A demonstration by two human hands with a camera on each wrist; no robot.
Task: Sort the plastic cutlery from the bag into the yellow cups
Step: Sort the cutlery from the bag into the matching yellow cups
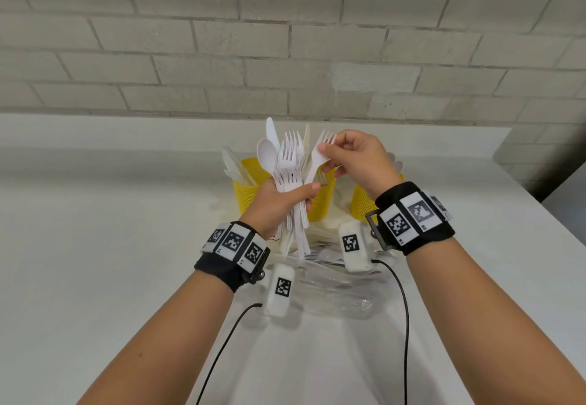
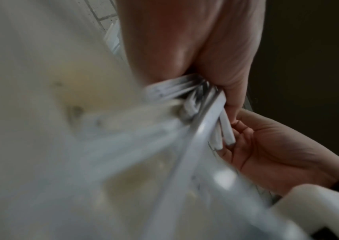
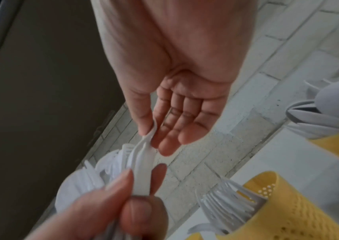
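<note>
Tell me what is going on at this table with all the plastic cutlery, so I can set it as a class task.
A person is sorting white plastic cutlery into three yellow cups. The left hand grips a mixed bunch of forks, a spoon and a knife. The right hand pinches one fork at its head, drawing it from the bunch. The left cup holds knives, the middle cup forks, the right cup spoons. The clear bag lies on the table.
</note>
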